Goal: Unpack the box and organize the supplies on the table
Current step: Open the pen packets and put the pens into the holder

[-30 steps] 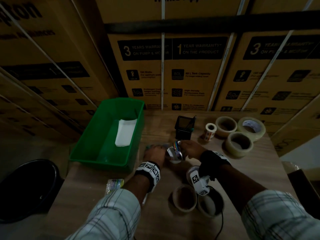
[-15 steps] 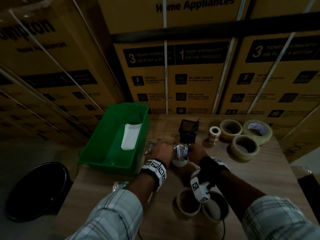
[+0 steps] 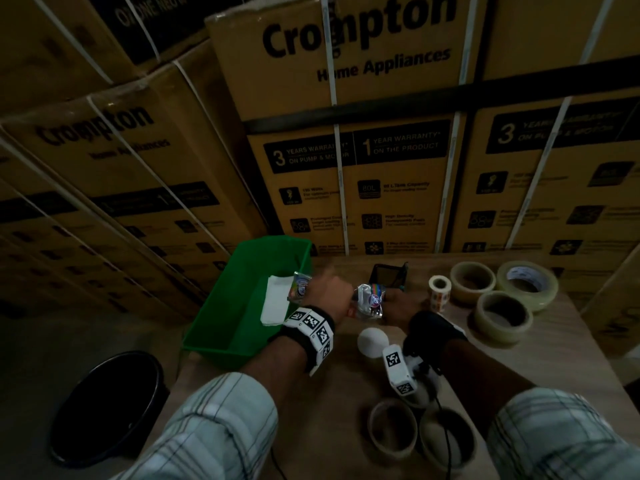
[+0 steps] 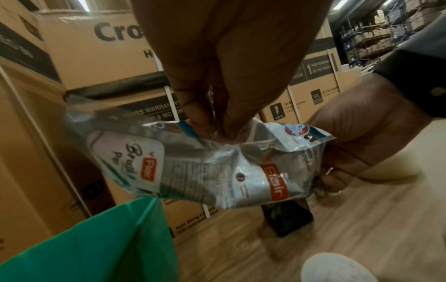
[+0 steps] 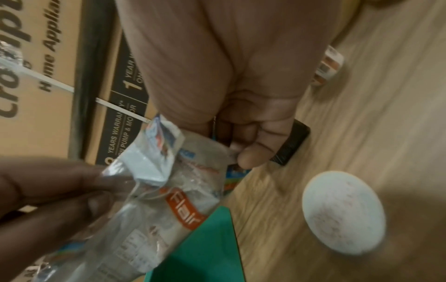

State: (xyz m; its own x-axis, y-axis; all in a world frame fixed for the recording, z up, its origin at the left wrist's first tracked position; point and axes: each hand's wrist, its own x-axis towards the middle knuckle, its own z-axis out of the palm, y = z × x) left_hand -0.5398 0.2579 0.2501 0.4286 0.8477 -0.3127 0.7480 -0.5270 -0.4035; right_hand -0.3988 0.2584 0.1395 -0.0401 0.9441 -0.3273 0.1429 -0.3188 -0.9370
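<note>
Head view: left hand [image 3: 325, 289] and right hand [image 3: 398, 301] holding a crinkled plastic packet [image 3: 369, 299] above the desk [image 3: 346, 375], beside the green bin [image 3: 221, 306].
Left wrist view: fingers [image 4: 198, 106] pinching the packet's top edge.
Right wrist view: fingers [image 5: 251, 158] curled, pinching its other end.

Pretty cramped up front. The stacked cartons [image 3: 346, 188] wall off the whole back edge of the bench [image 3: 332, 403], so nothing gets past there. Left side is blocked by the green bin [image 3: 221, 327], though its inside is mostly open apart from a white paper [image 3: 277, 304]. The black mesh holder [image 3: 389, 275] stands right behind both hands. On the right the tape rolls [image 3: 502, 315] cluster together, and two more rolls [image 3: 393, 427] sit at the near edge. A white disc [image 3: 373, 341] lies between the wrists. Bare wood shows between the disc and the near rolls.
</note>
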